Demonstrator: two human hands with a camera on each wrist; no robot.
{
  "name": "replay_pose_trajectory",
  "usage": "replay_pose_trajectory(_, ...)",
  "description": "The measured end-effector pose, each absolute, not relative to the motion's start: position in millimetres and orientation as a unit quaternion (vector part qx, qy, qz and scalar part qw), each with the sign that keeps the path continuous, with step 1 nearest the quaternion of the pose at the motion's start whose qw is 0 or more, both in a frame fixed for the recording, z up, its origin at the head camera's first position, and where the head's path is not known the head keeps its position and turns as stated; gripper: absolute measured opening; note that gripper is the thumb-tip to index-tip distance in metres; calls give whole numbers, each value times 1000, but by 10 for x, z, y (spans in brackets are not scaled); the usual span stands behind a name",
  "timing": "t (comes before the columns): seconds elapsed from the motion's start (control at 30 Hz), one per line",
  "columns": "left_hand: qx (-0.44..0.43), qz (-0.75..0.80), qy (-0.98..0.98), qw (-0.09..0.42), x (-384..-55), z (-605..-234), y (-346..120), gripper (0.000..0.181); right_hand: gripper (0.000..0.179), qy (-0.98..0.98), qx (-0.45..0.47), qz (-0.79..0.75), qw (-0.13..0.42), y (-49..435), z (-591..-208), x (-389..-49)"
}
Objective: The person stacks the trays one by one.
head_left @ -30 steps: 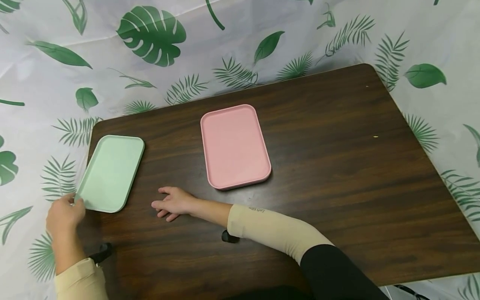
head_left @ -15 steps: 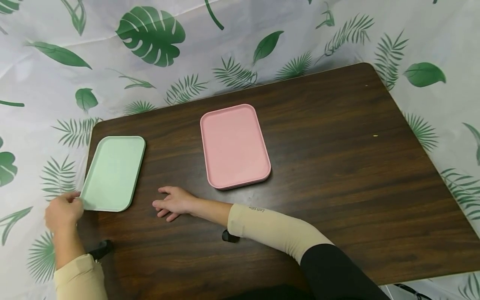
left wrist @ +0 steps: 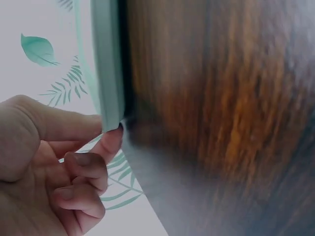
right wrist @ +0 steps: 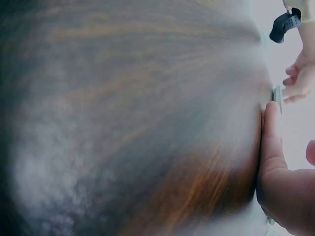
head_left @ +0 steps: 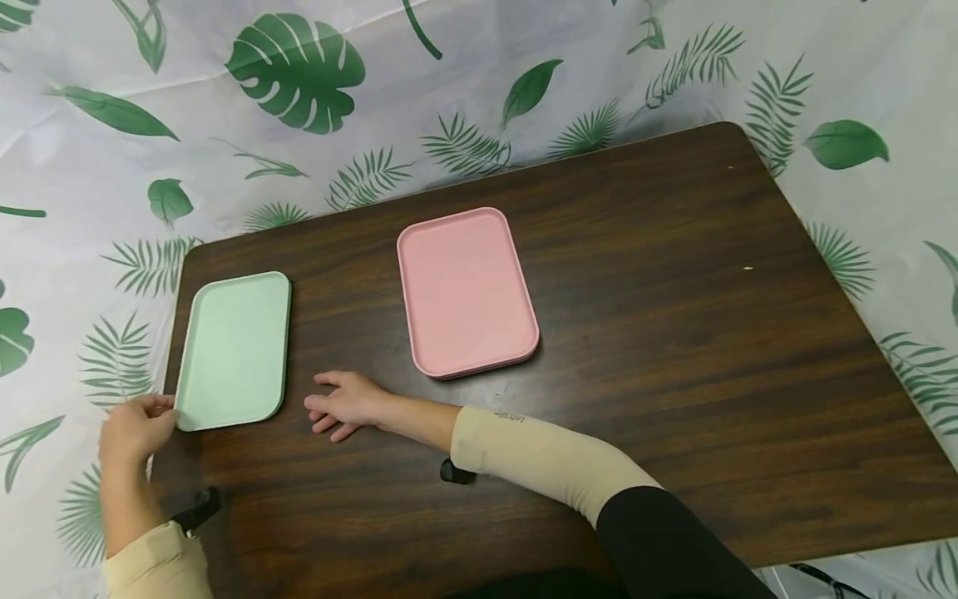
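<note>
A light green rectangular tray (head_left: 235, 349) lies at the left end of the table. My left hand (head_left: 135, 433) pinches its near left corner. In the left wrist view the thumb (left wrist: 74, 123) is against one face of the green tray's rim (left wrist: 109, 64), with a fingertip (left wrist: 110, 142) at the other face. My right hand (head_left: 348, 406) rests palm down on the table, fingers spread and loose, a short way right of the green tray and holding nothing. Beyond it, mid-table, sits a pink tray (head_left: 467, 291); its near edge looks layered, like stacked trays.
The dark wood-grain table (head_left: 674, 333) has a rounded far right corner. Behind and beside it hangs a white cloth with green leaf prints (head_left: 295, 75). A small pale mark (head_left: 748, 269) shows on the right part of the tabletop.
The green tray has turned, its near end swinging right so its long sides stand straighter. My left hand has shifted slightly right with that corner. The right hand and pink tray stay put.
</note>
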State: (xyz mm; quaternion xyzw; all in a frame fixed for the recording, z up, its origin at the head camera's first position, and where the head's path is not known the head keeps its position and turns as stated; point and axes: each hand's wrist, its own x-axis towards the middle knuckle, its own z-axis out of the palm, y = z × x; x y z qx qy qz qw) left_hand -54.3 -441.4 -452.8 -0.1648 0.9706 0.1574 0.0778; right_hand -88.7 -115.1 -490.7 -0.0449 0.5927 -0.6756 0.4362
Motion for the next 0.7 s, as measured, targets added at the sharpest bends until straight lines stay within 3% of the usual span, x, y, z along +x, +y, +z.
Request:
replay_pose_trajectory(0.4, -86, 288, 938, 171, -367, -4460, -4229, 42, 56, 588, -35, -679, 438, -1153, -4904, -890)
replay_pose_trajectory(0.7, -104, 368, 896, 225, -231, -4470, -4237, 54, 54, 598, -35, -692, 403, -1129, -4893, -882)
